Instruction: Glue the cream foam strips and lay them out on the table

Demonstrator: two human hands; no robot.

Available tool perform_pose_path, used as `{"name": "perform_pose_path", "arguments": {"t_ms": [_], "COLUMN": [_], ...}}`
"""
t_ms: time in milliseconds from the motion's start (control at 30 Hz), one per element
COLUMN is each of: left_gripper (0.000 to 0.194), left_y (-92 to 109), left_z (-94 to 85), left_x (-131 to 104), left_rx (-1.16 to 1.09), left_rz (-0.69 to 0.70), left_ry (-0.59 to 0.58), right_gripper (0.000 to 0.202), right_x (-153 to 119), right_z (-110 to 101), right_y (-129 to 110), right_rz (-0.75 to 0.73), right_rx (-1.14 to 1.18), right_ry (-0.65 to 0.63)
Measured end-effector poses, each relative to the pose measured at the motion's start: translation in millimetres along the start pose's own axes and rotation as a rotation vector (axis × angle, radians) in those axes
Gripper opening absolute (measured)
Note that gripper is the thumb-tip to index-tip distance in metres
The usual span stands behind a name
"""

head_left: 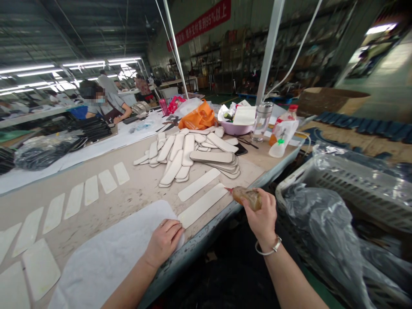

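Note:
My right hand (262, 214) grips a small glue bottle (246, 196) with a red nozzle, its tip touching the right end of a long white strip (202, 205) lying at the table's near edge. My left hand (165, 240) rests fingers-down on the left end of that strip and on a white cloth (106, 257). A second white strip (198, 184) lies just behind the first. A heap of padded cream strips (189, 156) is piled further back.
Rows of white pieces (80, 197) lie at the left. An orange bag (198, 116), a pink bowl (240, 128), a clear glass (261, 122) and bottles (283, 128) stand behind. A plastic-lined crate (341, 193) sits to the right. A seated person (107, 105) works at the far left.

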State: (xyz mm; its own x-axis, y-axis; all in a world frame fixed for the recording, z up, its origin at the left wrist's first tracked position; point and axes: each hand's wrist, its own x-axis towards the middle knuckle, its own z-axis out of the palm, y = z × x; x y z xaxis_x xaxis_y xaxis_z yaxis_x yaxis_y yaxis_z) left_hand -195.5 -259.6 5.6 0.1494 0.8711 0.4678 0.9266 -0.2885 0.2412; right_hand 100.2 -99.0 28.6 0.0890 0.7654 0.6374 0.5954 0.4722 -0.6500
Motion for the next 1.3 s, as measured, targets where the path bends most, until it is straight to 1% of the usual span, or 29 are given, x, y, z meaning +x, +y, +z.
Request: {"name": "perform_pose_path", "arguments": {"t_ms": [133, 233, 433, 500, 533, 600, 667, 700, 800, 867, 1000, 1133, 1233, 1300], "left_gripper": [0.012, 0.012, 0.011, 0.012, 0.013, 0.014, 0.014, 0.015, 0.014, 0.013, 0.012, 0.006, 0.008, 0.013], "left_y": [2.7, 4.2, 4.1, 3.6, 3.3, 2.9, 2.3, 1.9, 0.2, -0.8, -0.5, 2.4, 3.6, 3.4], "left_z": [-1.5, -1.8, -1.5, -1.4, -1.4, -1.5, -1.8, -2.0, -1.6, -0.3, 1.8, -2.0, -4.8, -4.3], "left_x": [0.3, 0.6, 2.4, 2.2, 1.9, 1.4, 1.0, 0.9, 1.6, 3.4, 8.3, 8.8, 7.3, 7.3], "left_rx": [-0.004, -0.009, -0.016, -0.012, -0.009, -0.007, -0.013, -0.019, -0.055, -0.082, -0.112, -0.083, -0.077, -0.06], "left_rz": [-0.007, -0.014, -0.005, -0.005, -0.007, -0.013, -0.021, -0.027, -0.057, -0.091, -0.15, -0.23, -0.17, -0.134], "left_ry": [0.001, 0.012, 0.019, 0.013, 0.009, 0.004, 0.005, 0.005, 0.011, 0.023, 0.037, 0.032, -0.002, 0.0], "right_gripper": [0.036, 0.034, 0.032, 0.033, 0.033, 0.034, 0.037, 0.039, 0.049, 0.052, 0.053, 0.054, 0.055, 0.055], "right_x": [-7.9, -13.7, -23.9, -24.9, -24.5, -22.2, -19.3, -18.1, -16.8, -17.2, -17.3, -15.1, -13.5, -13.0], "right_z": [-14.6, -17.9, -3.7, 0.8, 2.1, 3.0, 3.1, 3.3, 6.1, 8.9, 12.3, 10.0, 7.1, 6.3], "right_y": [-5.2, -13.3, -28.9, -29.6, -28.4, -23.0, -14.9, -10.5, 0.2, 3.5, 3.4, 0.7, -0.4, -0.2], "right_rz": [-0.03, -0.057, -0.101, -0.106, -0.099, -0.059, 0.03, 0.1, 0.352, 0.458, 0.515, 0.557, 0.614, 0.634], "right_rx": [0.033, 0.109, 0.343, 0.366, 0.356, 0.301, 0.25, 0.259, 0.437, 0.57, 0.667, 0.737, 0.8, 0.819], "right_ry": [-0.031, -0.088, -0.279, -0.308, -0.293, -0.21, -0.101, -0.063, -0.028, -0.032, -0.021, 0.006, 0.016, 0.022]}}
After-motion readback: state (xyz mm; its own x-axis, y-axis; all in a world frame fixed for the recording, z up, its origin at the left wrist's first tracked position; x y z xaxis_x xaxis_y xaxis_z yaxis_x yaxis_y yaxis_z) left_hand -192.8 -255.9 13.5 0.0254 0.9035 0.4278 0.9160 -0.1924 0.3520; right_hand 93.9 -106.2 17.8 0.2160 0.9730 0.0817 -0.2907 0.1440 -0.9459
